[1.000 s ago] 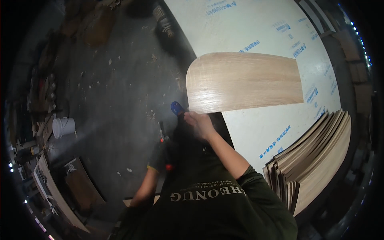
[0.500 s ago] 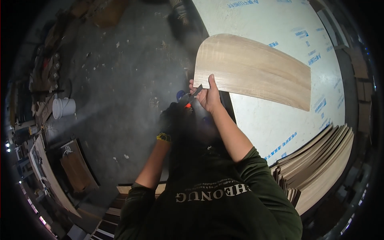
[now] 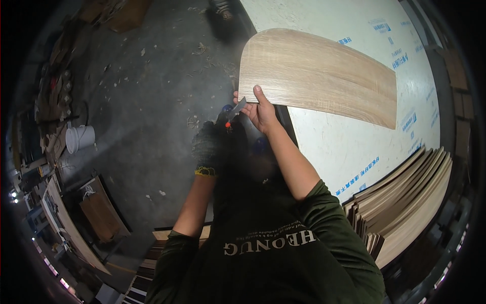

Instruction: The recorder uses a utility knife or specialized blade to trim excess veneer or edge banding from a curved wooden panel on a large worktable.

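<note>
A wood-grain panel [image 3: 319, 76] with a rounded far-left corner rests mostly on a white sheet, its left end jutting past the sheet's edge. My bare right hand [image 3: 262, 114] grips the panel's near-left corner, thumb on top and fingers beneath. My left hand [image 3: 208, 144], in a dark knitted glove with a yellow cuff, is closed around a knife [image 3: 238, 107]. The knife's flat grey blade meets the panel's corner beside my right fingers, and an orange-red part shows near the glove. Its handle is lost in the dark glove.
The white printed sheet [image 3: 329, 147] spreads under the panel. Curved wood-grain panels [image 3: 405, 202] stand stacked at the near right. A white bucket [image 3: 80, 138] and a brown board [image 3: 104, 210] are at the left. Scraps and shavings [image 3: 200, 49] litter the grey floor.
The panel and my right hand have shifted slightly farther away and to the left in the picture. My gloved left hand and the knife have moved the same way. Both grips stay closed.
</note>
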The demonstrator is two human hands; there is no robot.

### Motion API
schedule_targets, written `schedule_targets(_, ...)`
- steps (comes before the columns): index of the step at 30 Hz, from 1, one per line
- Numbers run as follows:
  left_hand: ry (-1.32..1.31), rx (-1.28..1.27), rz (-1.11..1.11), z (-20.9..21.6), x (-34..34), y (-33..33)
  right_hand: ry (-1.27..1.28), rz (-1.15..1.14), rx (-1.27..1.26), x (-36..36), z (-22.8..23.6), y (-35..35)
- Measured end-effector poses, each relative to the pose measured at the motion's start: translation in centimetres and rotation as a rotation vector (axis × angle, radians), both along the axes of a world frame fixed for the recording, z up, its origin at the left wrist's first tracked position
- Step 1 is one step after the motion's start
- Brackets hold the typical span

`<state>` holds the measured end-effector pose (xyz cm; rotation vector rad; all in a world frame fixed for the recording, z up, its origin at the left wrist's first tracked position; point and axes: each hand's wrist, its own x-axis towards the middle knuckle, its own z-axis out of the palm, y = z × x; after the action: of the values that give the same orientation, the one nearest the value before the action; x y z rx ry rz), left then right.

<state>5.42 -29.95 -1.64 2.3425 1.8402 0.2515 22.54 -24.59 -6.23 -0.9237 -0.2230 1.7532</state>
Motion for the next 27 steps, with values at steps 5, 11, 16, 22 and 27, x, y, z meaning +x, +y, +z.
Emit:
schedule_targets(5, -0.085, -0.075, -0.018, 1.8, 0.5, 0.7, 0.003, -0.006, -0.009, 0.1, 0.1, 0.0)
schedule_targets(11, -0.007, -0.238, 0.018, 3.6, 1.1, 1.6, -0.002, -0.007, -0.014, -0.1, 0.0, 0.0)
schedule_targets(16, 0.028, -0.199, -0.029, 3.6, 1.0, 2.2, -0.014, -0.012, -0.019, 0.0, -0.3, 0.1)
schedule_targets(22, 0.033, -0.165, -0.046, 3.5, 0.9, 3.0, -0.025, 0.0, 0.013, 0.1, -0.3, 0.2)
schedule_targets(27, 0.031, -0.246, -0.025, 5.3, 2.0, 4.7, -0.004, -0.031, -0.06, -0.1, -0.6, 0.1)
